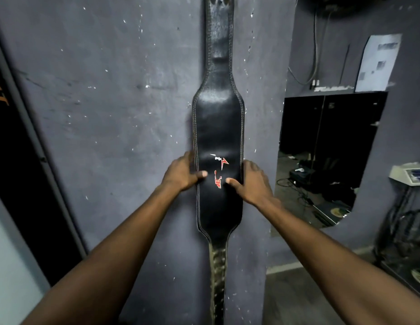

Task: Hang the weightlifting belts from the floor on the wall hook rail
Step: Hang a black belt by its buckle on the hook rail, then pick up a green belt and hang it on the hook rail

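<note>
A black leather weightlifting belt [218, 127] with a red and white logo hangs straight down the grey wall [110, 102], its top end running out of view above. My left hand [180, 174] grips the belt's left edge at its wide middle, thumb across the front. Opposite it, my right hand [251, 181] grips the right edge, thumb on the front near the logo. The hook rail is out of view.
A dark doorway [21, 184] with a grey frame stands at the left. At the right, a wall mirror [326, 148] reflects floor clutter and cables. A white scale [408, 175] sits on a stand at the far right, with a dark bag [410, 235] below.
</note>
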